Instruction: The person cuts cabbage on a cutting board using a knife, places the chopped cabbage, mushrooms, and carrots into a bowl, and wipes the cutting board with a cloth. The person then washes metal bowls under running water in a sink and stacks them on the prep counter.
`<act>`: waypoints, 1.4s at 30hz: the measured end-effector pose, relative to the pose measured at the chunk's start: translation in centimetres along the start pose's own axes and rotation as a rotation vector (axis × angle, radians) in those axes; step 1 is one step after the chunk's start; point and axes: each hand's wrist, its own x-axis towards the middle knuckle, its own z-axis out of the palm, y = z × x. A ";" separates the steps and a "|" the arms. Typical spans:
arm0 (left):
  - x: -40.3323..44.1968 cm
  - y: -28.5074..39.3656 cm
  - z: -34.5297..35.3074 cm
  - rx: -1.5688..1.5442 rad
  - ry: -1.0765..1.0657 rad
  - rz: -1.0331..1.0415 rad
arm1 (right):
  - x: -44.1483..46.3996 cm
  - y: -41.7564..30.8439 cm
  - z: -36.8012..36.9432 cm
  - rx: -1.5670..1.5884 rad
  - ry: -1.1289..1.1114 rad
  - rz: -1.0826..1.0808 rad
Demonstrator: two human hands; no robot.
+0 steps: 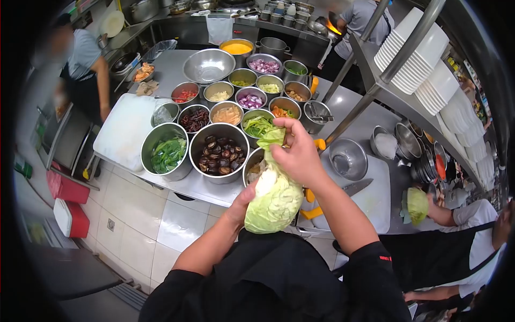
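My left hand (pixel 241 205) is wrapped round the lower left side of a pale green cabbage (pixel 274 203), held up in front of my apron. My right hand (pixel 298 155) pinches a cabbage leaf (pixel 271 138) that stands up from the top of the head. Whether the leaf is still attached I cannot tell. Just beyond are metal pots: one of dark mushrooms (pixel 219 160), one of leafy greens (pixel 168 155), and one of green strips (pixel 257 126) behind the leaf. To the right, a knife (pixel 358 186) lies on a white cutting board (pixel 378 198) beside a steel bowl (pixel 348 160).
More pots of cut vegetables crowd the steel counter (pixel 177 59). A white board (pixel 124 131) lies at left. Metal posts (pixel 351 115) carry a shelf of stacked white dishes (pixel 410 45). At right a co-worker holds another cabbage (pixel 417 205); other people stand left and back.
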 end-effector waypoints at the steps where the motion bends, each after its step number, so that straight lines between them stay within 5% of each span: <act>1: -0.3 0.1 -0.1 0.018 -0.009 -0.024 | 0.5 0.3 -0.1 0.074 0.042 0.084; 6: -2.3 -1.7 -2.7 -0.123 0.015 -0.136 | 3.7 1.9 -1.3 0.307 0.295 0.328; 10: -3.8 -0.2 -3.6 -0.200 -0.001 -0.121 | 4.2 6.8 -1.5 -0.157 0.412 0.107; 14: -4.4 0.5 -3.9 -0.280 0.058 0.057 | 2.5 7.6 -1.0 -0.602 -0.200 -0.108; 15: -4.4 1.1 -3.5 -0.245 0.086 0.087 | 2.5 7.4 -0.7 -0.723 -0.368 -0.005; 19: -4.0 1.0 -5.6 -0.408 0.023 0.256 | 2.6 6.8 -0.4 -0.864 -0.527 0.053; 22: -2.7 2.5 -3.3 -0.366 0.062 0.330 | 1.8 8.8 -1.2 -0.802 -0.526 -0.227; 23: -2.3 3.0 -2.5 -0.341 0.059 0.346 | 2.5 8.3 -1.5 -0.772 -0.657 -0.058; 26: -1.2 4.1 -1.6 -0.155 0.134 0.388 | 0.1 6.8 -3.0 -0.814 -0.248 -0.064; 28: -0.2 4.7 0.2 -0.115 0.103 0.345 | -1.7 5.5 -5.2 -0.550 -0.031 -0.109; 36: 6.2 -1.0 9.4 0.149 0.010 -0.104 | -17.0 -1.3 -14.4 -0.136 0.168 0.099; 40: 11.0 -7.9 14.0 0.806 -0.077 -0.088 | -22.4 1.6 -16.2 0.222 0.344 0.236; 41: 11.9 -9.5 15.1 0.785 -0.174 -0.100 | -23.1 2.3 -17.1 0.087 0.342 0.178; 42: 12.5 -11.4 15.5 0.893 -0.177 -0.148 | -24.2 3.4 -17.9 0.272 0.392 0.195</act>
